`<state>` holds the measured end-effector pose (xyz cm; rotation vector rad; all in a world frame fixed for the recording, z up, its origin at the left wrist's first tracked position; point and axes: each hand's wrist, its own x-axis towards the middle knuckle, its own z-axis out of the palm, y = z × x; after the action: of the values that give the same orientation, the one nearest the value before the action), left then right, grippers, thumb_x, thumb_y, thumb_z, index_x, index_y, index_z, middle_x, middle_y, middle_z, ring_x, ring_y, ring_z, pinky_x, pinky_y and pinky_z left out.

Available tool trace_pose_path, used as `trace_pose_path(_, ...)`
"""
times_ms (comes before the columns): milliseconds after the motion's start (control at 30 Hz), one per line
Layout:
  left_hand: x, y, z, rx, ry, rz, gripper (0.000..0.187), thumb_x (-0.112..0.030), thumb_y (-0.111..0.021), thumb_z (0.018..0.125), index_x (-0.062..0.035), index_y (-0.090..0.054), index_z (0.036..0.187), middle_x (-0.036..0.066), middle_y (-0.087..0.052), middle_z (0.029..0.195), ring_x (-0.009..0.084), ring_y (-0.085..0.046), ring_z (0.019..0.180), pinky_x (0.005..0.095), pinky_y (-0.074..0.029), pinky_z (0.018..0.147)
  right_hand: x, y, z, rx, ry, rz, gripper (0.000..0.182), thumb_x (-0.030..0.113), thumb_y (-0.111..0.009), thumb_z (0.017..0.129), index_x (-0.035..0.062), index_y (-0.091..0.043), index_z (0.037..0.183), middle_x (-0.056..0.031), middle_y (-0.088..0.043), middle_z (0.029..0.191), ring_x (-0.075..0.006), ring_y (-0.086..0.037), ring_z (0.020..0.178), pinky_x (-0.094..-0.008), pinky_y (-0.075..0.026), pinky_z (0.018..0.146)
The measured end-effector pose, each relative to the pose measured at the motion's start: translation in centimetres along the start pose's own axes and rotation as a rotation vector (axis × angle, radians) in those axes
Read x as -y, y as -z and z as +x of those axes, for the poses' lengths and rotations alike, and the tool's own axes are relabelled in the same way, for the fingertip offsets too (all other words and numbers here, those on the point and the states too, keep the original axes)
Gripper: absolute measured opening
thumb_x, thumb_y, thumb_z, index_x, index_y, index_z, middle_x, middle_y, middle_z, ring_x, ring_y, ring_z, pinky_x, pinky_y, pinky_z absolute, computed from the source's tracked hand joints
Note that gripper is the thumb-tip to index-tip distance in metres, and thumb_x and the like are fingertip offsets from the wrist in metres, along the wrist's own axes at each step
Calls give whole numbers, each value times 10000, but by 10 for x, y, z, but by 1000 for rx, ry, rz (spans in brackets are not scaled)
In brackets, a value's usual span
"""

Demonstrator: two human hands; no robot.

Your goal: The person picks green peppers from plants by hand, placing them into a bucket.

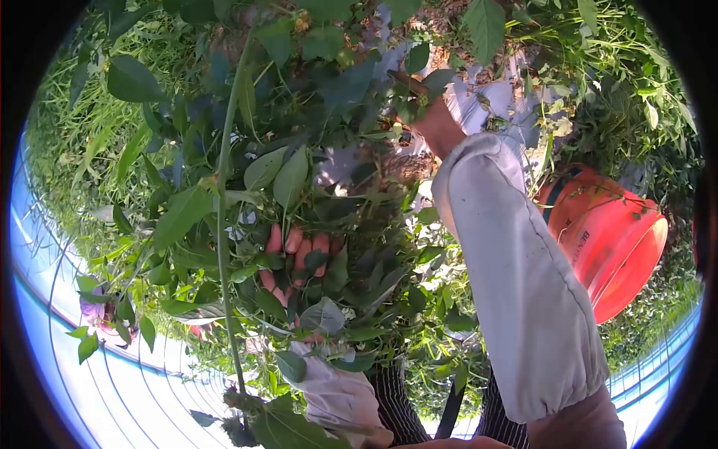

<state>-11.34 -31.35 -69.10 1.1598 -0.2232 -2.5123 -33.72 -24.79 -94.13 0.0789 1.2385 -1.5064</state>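
Note:
Dense leafy plants fill the middle of the head view, and a long green stem (226, 172) runs up and down in front. My left hand (299, 258) is low among the leaves, its fingers curled round leafy stems (329, 288); leaves cover part of the palm. My right hand (422, 108) reaches deep into the foliage near the top, beyond a loose pale sleeve (516, 277). Leaves and shade hide its fingers, so I cannot see what it touches.
A red-orange bucket (617, 247) lies tilted to the right, its mouth facing down and right. White sheeting (493, 97) and dry litter show on the ground behind my right hand. Purple flowers or leaves (93, 308) show at left. My striped trousers (400, 408) are below.

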Motion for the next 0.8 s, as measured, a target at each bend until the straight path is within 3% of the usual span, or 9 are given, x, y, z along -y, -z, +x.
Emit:
trace_pose_path(67,-1,2,-2,1,10,-4,390,-411,-211,1044,-195,-456,830,-59,-394,475,141,-417,647,335,-331,835,-4,-7,10,149,263,-495,413,132,-703,819,123,-632,1226,-97,-672,1130,-192,-662,905,-349,-513,791)
trace_pose_path(167,-1,19,-2,25,20,-28,387,-410,-217,1044,-191,-461,838,-55,-406,484,156,-435,666,338,-331,840,10,-17,-10,65,47,-784,354,240,-717,810,101,-674,1132,-108,-677,1090,-266,-670,916,-393,-522,794)
trace_pose_path(233,1,37,1,216,14,-9,372,-397,-237,1046,-181,-473,856,-50,-469,541,176,-461,691,331,-324,852,68,-42,-59,103,296,-1331,296,252,-701,765,89,-693,1011,-114,-667,946,-297,-660,859,-406,-528,766)
trace_pose_path(300,0,40,6,211,1,47,402,-446,-238,1033,-186,-472,836,-42,-440,489,161,-445,645,310,-364,784,94,-75,-96,26,541,-1339,197,185,-678,706,50,-679,850,-119,-624,822,-290,-646,799,-414,-528,705)
trace_pose_path(367,-1,35,9,206,-8,112,434,-496,-239,1021,-192,-472,816,-34,-412,436,146,-430,599,288,-403,717,104,-102,-125,31,553,-1388,167,169,-654,680,26,-657,768,-129,-600,788,-287,-639,767,-404,-524,647)
trace_pose_path(467,-7,22,2,186,90,-51,354,-445,-329,1024,-171,-483,861,7,-541,650,203,-481,684,338,-405,732,88,-137,-146,31,484,-1298,179,186,-647,708,9,-652,736,-159,-609,769,-323,-636,745,-421,-519,635)
trace_pose_path(533,-18,26,-3,42,205,-86,379,-461,-333,1020,-156,-479,847,40,-510,620,206,-491,683,339,-435,659,80,-150,-148,135,82,-1096,206,223,-620,750,22,-662,762,-163,-632,762,-349,-640,736,-444,-518,667)
trace_pose_path(633,6,-11,3,-27,-22,-185,387,-439,-312,1031,-148,-476,835,58,-503,607,196,-504,692,322,-442,651,86,-142,-141,156,-129,-840,246,254,-575,796,59,-705,873,-163,-668,798,-359,-653,771,-447,-522,707)
trace_pose_path(800,3,1,8,95,74,-149,386,-447,-331,1025,-152,-481,826,52,-543,701,190,-511,715,325,-437,664,82,-101,-132,163,-274,-666,325,272,-549,814,123,-712,1052,-155,-688,845,-329,-667,782,-411,-523,717)
